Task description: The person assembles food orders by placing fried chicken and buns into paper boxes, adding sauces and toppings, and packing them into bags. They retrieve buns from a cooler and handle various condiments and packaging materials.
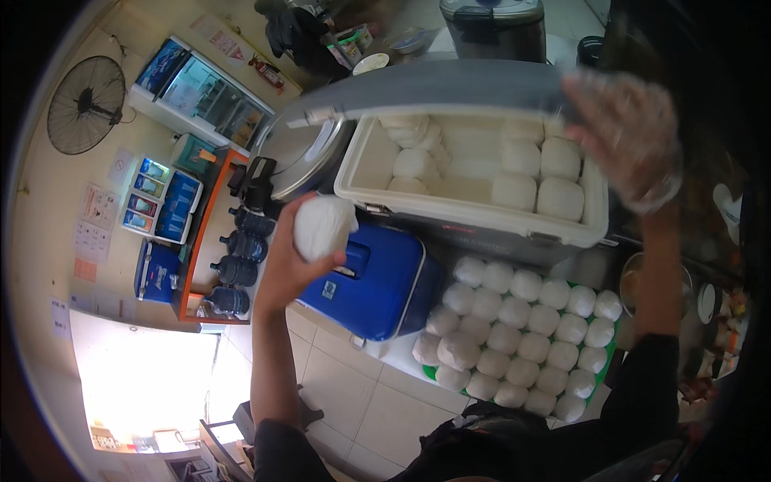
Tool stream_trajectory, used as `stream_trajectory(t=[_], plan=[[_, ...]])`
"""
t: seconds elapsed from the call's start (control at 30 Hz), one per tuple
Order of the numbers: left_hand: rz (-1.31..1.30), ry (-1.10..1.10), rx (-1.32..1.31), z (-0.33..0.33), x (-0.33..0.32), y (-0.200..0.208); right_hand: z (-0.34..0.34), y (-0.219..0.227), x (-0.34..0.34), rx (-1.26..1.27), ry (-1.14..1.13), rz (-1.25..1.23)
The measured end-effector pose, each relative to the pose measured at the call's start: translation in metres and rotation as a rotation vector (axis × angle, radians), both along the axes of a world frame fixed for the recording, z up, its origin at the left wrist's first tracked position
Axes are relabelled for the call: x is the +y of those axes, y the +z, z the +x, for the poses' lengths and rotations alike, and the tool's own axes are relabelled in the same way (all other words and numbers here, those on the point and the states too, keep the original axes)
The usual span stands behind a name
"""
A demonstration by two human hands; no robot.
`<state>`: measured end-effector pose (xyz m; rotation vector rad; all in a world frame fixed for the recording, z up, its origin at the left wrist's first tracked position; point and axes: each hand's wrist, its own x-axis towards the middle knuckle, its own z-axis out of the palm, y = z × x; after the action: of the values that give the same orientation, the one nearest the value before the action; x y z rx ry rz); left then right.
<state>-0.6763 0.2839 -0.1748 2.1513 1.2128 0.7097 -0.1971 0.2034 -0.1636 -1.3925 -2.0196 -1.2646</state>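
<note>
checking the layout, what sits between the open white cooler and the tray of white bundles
In the head view, a closed blue cooler sits partly between the white cooler and the tray of bundles.

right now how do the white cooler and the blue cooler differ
The white cooler stands open, its grey lid held up by the gloved right hand; the blue cooler is shut. The white cooler looks larger and holds white bagged bundles; the blue cooler's inside is hidden. The left hand holds one bundle above the blue cooler. Both are boxy with rounded corners.

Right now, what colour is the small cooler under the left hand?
Blue cooler, with a white latch; clearest in the head view.
</note>
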Motion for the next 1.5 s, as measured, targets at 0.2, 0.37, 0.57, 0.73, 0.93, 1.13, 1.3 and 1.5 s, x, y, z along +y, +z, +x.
stream_trajectory(t=[0.2,0.37,0.57,0.73,0.93,1.13,1.3,1.5], plan=[[0.158,-0.093,0.305,0.077,0.156,-0.045,0.008,0.077,0.052,0.077,-0.130,0.067],[0.194,-0.107,0.631,0.119,0.219,-0.123,0.029,0.075,0.068,-0.014,-0.102,0.041],[0.325,-0.168,0.829,0.136,0.230,-0.138,0.022,0.070,0.055,0.013,-0.070,-0.014],[0.272,-0.317,0.339,0.069,0.165,-0.074,-0.020,0.044,0.016,0.151,-0.150,-0.218],[0.011,0.156,0.259,-0.177,0.065,-0.078,-0.106,-0.041,-0.047,0.291,-0.452,-0.443],[-0.345,0.126,-0.018,-0.307,0.039,-0.167,-0.289,-0.166,-0.095,1.177,-0.310,-0.664],[-0.255,-0.008,-0.261,-0.313,0.043,-0.204,-0.462,-0.211,-0.100,2.038,-0.074,-0.600],[-0.059,0.047,-0.390,-0.300,0.059,-0.172,-0.486,-0.152,-0.071,2.130,0.108,-0.357]])
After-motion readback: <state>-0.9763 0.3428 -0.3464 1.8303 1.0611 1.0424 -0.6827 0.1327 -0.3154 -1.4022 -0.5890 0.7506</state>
